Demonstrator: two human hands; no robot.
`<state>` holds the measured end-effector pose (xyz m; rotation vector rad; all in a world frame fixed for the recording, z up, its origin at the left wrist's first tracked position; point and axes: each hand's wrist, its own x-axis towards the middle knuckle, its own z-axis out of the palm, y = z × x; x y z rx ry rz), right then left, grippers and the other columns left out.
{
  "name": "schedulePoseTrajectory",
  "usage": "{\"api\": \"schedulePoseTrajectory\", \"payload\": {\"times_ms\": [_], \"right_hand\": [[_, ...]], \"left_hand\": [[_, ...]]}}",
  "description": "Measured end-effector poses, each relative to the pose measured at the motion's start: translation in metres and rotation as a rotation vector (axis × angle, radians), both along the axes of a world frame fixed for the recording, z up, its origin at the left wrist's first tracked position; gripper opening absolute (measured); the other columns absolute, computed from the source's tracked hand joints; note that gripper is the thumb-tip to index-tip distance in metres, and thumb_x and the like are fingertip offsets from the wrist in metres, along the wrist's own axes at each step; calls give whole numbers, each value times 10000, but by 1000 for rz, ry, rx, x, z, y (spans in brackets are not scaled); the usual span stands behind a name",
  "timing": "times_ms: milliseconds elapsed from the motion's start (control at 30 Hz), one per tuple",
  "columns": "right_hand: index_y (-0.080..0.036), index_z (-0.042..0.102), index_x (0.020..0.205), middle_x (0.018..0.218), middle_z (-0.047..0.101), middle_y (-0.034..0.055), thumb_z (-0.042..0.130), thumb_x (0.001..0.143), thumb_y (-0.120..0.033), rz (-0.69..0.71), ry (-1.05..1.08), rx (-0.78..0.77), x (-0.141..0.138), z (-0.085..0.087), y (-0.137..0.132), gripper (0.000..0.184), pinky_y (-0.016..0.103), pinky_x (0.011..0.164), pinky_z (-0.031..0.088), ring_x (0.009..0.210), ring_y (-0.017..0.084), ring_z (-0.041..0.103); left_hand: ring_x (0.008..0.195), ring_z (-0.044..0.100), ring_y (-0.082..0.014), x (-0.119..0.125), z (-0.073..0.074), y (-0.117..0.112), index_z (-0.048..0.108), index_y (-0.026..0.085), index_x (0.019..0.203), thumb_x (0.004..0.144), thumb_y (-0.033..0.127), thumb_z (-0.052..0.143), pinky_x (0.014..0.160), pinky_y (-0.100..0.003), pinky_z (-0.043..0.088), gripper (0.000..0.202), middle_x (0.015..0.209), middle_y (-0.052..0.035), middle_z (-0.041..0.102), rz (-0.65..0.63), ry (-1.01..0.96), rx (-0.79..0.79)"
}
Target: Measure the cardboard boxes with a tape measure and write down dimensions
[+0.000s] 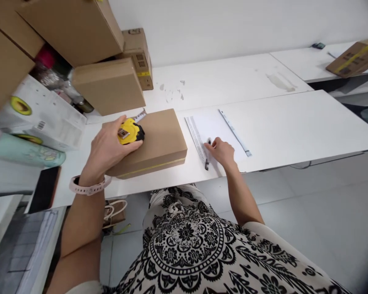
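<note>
My left hand [106, 149] grips a yellow and black tape measure [129, 131] on top of a closed brown cardboard box [159, 132]. A short length of the tape blade [140, 116] shows beyond its case, near the box's far edge. To the right, my right hand [222, 151] is closed, thumb and fingers pinched on a slim pen [206, 164] over a white sheet of paper [214, 126]; the fingers partly cover the pen. A printed strip with rows of small marks [196, 136] runs down the sheet's left side, and a pale bar [235, 132] lies along its right.
Cardboard boxes [108, 87] are stacked at the back left, beside a white carton with avocado pictures [46, 110]. A mint-green bottle [24, 147] and a dark phone [44, 188] lie at the left. Another taped box [355, 57] stands far right on the white table [294, 122].
</note>
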<state>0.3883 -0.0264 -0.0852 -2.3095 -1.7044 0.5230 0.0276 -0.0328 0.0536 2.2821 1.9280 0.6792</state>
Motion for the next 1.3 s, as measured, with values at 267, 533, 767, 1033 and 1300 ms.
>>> {"api": "schedulePoseTrajectory", "payload": {"times_ms": [267, 533, 767, 1033, 1300], "right_hand": [[-218, 626, 1024, 780, 714, 49, 533, 837, -363, 192, 637, 72, 16, -4, -1, 254, 355, 729, 493, 758, 228, 665], [-300, 551, 1157, 909, 746, 79, 548, 831, -662, 43, 967, 352, 51, -7, -43, 487, 460, 847, 545, 913, 271, 716], [-259, 620, 1144, 881, 731, 95, 211, 910, -810, 72, 900, 118, 26, -35, -64, 725, 428, 826, 555, 900, 269, 705], [-250, 590, 912, 782, 634, -11, 707, 864, -523, 21, 956, 339, 16, -47, -67, 300, 323, 719, 525, 717, 155, 619], [-244, 578, 978, 870, 643, 1, 694, 910, -437, 106, 965, 345, 20, -53, -68, 235, 317, 741, 530, 791, 151, 642]], "left_hand": [[1155, 679, -296, 103, -87, -86, 708, 212, 1152, 859, 241, 697, 1035, -540, 531, 295, 1159, -74, 755, -496, -310, 337], [1516, 345, -373, 188, -195, -98, 517, 92, 1445, 963, 343, 595, 1243, -669, 187, 549, 1549, -232, 490, -684, -282, -240], [1505, 380, -340, 189, -210, -95, 484, 101, 1489, 1028, 198, 440, 1255, -625, 183, 473, 1567, -209, 478, -651, -120, -174], [1384, 547, -301, 191, -209, -96, 557, 98, 1430, 1023, 116, 476, 1206, -548, 369, 415, 1438, -171, 624, -604, 36, 155], [1305, 615, -261, 193, -203, -94, 648, 111, 1319, 1026, 149, 518, 1152, -491, 464, 323, 1370, -115, 686, -561, 242, 325]]}}
